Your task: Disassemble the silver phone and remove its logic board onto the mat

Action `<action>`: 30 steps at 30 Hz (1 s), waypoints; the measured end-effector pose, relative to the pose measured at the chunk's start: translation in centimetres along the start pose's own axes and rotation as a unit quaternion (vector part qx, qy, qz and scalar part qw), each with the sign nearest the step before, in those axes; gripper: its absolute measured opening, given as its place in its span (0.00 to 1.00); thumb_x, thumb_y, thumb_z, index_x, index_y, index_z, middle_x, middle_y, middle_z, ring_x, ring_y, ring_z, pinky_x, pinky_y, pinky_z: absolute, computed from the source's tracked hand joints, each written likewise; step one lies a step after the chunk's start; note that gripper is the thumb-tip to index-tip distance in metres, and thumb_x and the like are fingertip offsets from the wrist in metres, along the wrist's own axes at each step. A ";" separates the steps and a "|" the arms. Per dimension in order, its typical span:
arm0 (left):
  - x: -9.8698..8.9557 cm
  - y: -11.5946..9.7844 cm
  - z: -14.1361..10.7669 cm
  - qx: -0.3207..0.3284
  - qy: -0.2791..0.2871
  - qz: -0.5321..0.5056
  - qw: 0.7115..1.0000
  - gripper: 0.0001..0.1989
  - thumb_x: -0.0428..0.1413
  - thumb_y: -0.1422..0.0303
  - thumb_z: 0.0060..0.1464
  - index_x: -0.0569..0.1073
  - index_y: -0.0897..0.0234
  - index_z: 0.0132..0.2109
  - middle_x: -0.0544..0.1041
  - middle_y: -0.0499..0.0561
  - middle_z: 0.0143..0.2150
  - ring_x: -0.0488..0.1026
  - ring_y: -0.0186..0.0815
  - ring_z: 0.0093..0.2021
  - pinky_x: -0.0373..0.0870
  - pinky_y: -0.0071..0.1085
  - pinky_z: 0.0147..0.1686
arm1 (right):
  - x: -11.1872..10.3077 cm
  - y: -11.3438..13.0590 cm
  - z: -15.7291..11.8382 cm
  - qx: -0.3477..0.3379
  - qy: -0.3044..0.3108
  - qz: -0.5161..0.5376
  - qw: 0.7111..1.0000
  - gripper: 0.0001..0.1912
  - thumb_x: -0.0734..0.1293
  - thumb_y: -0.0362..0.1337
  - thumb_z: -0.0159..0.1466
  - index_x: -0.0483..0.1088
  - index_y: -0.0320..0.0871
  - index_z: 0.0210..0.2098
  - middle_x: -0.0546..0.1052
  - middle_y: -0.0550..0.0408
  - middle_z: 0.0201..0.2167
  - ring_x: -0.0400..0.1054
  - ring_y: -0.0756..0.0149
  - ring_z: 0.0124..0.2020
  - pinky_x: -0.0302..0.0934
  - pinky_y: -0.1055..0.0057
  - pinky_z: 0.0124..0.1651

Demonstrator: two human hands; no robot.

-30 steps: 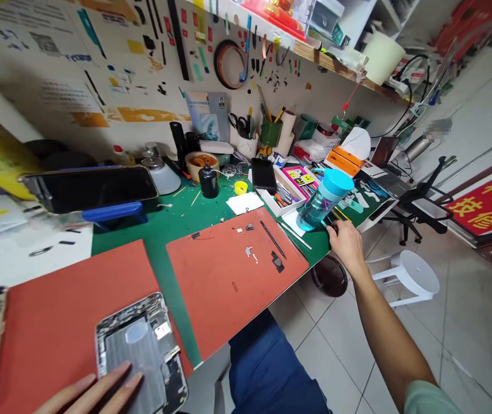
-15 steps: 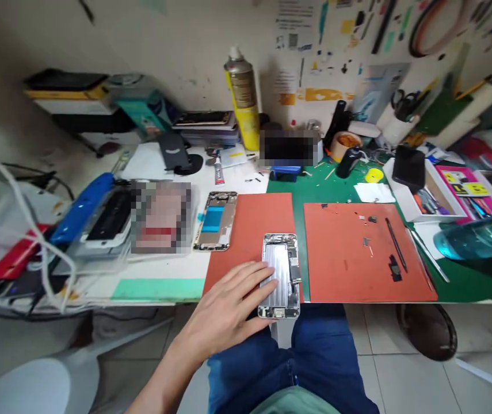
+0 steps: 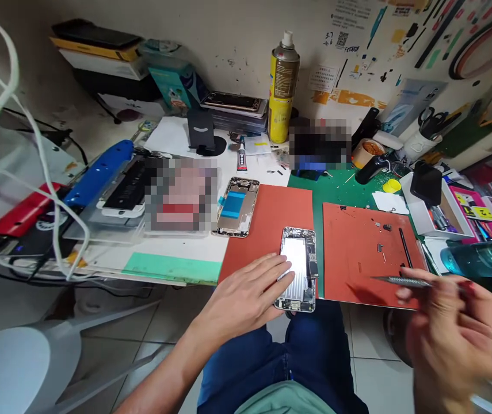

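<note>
My left hand (image 3: 246, 287) holds an opened phone (image 3: 294, 270) at the front edge of the desk. Its fingers lie over the shiny silver battery area, and the thumb is at the phone's lower left edge. Circuit parts show along the phone's right side. Over the front of the right orange mat (image 3: 362, 259), my right hand (image 3: 457, 328) is closed around slim grey pointed tweezers (image 3: 401, 281), tips pointing left. That hand is somewhat blurred. Small phone parts (image 3: 380, 248) and a black pen-like tool (image 3: 405, 247) lie on this mat.
Another phone housing (image 3: 239, 207) with blue strips overlaps the left orange mat (image 3: 286, 201). A yellow spray can (image 3: 283, 86) stands at the back. On the right are a white box (image 3: 438, 215) of tools and a teal bottle (image 3: 483, 257). White cables (image 3: 34, 138) hang at left.
My right hand has come into view from the right, holding tweezers. My left hand stays on the phone. The whole view has shifted and tilted.
</note>
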State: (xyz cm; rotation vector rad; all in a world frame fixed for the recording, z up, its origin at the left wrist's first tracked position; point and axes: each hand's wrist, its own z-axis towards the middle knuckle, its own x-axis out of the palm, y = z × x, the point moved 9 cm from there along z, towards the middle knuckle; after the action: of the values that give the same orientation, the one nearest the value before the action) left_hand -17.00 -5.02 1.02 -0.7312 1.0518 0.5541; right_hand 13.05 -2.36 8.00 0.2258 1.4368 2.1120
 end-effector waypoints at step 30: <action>-2.0 -0.8 0.3 0.031 -0.119 0.026 0.992 0.22 0.59 0.54 0.70 0.79 0.71 0.55 0.82 0.59 0.61 0.78 0.47 0.63 0.79 0.42 0.62 | 15.3 4.3 -5.8 -0.553 0.376 -0.115 0.735 0.11 0.69 0.21 0.70 0.71 0.37 0.49 0.84 0.32 0.52 0.82 0.51 0.54 0.83 0.53 0.52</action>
State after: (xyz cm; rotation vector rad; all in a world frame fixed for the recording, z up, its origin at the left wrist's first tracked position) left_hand -17.04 -5.42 3.17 -0.5678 0.8630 0.6340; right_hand -3.60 0.14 6.90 -1.3076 0.2153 2.5232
